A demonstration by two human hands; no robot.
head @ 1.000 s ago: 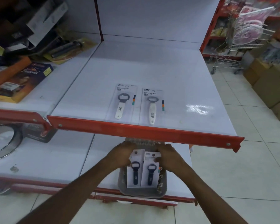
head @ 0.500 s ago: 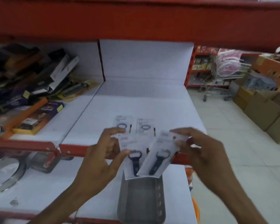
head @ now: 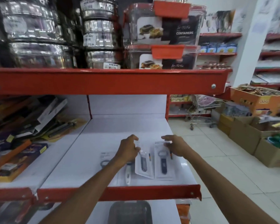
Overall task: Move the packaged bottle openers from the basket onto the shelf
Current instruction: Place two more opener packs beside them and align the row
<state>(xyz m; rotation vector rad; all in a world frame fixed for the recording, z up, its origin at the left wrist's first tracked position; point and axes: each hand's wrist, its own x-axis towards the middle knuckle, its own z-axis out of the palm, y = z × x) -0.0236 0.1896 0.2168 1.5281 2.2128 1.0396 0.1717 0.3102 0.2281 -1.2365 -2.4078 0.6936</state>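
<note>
Left hand (head: 128,150), right hand (head: 176,147) each pinch an opener pack (head: 143,162) (head: 164,160) onto shelf (head: 87,159); next: release, flatten.

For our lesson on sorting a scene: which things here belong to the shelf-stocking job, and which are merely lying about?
Part of the job:
left hand
right hand
dark openers
white openers
shelf
basket

Lying about:
steel tins
container boxes
trolley
cardboard cartons
</note>
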